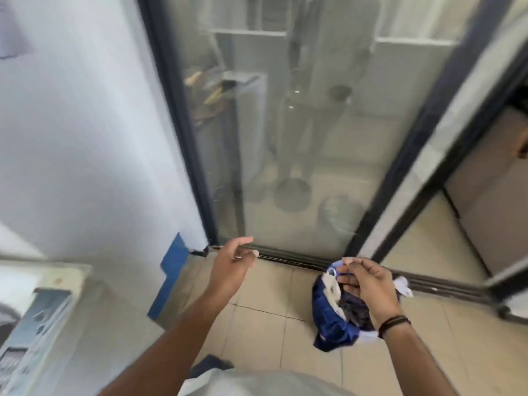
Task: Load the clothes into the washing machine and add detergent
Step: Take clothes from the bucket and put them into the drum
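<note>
Washing machine (31,318) sits far left against the wall (85,138); clothes (337,315) lie on the floor (265,332) right, before the glass door (300,138).

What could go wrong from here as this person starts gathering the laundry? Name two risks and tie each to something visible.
1. The clothes pile lies loose on the tiled floor; with neither the left hand nor the right hand gripping it, small pieces may get left behind.
2. The pile sits by the sliding door track, so fabric could snag there.

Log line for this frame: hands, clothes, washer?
left hand: open, empty | right hand: open above clothes | clothes: floor | washing machine: left edge
</note>
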Motion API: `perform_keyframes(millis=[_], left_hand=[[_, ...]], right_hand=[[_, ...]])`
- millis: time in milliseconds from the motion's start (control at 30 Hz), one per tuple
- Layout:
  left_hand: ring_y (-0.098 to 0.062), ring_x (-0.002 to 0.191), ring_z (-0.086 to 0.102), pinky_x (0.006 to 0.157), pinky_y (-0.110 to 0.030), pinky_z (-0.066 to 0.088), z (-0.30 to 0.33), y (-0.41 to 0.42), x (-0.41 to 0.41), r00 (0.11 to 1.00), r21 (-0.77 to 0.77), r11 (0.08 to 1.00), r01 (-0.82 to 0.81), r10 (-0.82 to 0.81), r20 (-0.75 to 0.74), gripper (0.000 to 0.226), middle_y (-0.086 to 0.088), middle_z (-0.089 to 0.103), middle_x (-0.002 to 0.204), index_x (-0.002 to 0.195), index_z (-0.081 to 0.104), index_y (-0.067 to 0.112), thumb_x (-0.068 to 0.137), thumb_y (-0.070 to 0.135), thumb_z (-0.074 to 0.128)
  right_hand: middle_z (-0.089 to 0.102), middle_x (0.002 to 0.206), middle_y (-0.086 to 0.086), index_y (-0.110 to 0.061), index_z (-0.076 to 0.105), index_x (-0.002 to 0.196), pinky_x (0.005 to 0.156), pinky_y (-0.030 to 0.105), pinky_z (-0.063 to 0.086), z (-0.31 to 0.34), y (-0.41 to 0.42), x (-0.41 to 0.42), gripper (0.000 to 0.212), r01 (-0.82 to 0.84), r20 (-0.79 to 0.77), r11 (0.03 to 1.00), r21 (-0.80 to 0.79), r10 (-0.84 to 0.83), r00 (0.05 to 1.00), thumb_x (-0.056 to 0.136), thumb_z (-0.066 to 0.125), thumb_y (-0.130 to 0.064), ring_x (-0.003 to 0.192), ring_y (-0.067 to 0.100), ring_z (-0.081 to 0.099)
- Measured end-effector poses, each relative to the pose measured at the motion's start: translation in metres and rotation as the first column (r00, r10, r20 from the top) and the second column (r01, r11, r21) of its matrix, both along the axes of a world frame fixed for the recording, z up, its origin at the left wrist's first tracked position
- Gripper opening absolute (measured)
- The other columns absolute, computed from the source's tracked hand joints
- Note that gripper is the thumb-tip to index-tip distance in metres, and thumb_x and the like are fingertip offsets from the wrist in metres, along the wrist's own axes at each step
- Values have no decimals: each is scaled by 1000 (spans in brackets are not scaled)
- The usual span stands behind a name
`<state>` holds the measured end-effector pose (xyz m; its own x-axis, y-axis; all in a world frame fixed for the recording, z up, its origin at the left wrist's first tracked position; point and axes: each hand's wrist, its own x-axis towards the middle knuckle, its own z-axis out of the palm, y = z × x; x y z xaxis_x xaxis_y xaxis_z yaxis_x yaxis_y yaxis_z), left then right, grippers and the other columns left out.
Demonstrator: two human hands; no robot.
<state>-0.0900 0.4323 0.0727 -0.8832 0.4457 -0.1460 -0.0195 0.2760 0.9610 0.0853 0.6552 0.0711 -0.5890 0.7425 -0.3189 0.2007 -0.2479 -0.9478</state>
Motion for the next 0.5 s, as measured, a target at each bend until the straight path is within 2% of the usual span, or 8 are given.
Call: perform_keyframes(millis=[133,300,400,500], left_hand=[[-17,77,74,71,-31,49,-13,53,11,987,-38,987,154,-152,54,36,0,76,89,113,66,33,77,32,70],[-18,80,74,68,-29,52,-34,112,18,942,-102,940,325,-312,126,28,2,76,88,113,65,34,89,22,73],[-20,81,74,66,-28,53,-50,148,15,909,-129,908,398,-372,188,27,-2,74,92,114,64,32,92,18,70],[-19,79,74,65,-31,53,-67,189,7,872,-147,872,468,-428,236,26,-3,74,91,115,65,29,92,17,70]], right_hand=[[72,82,15,-5,70,89,56,25,53,-17,24,48,15,236,16,970,-56,-236,972,96,57,-6,62,22,62],[71,83,14,-6,70,92,64,29,49,-36,47,89,13,402,66,913,-68,-398,915,95,58,-6,71,26,62],[72,82,9,-12,70,86,66,31,47,-40,63,99,16,472,120,880,-59,-463,878,95,57,-7,70,25,64],[72,82,7,-10,70,90,65,31,46,-44,83,99,14,517,185,855,-38,-503,844,95,57,-7,68,23,64]])
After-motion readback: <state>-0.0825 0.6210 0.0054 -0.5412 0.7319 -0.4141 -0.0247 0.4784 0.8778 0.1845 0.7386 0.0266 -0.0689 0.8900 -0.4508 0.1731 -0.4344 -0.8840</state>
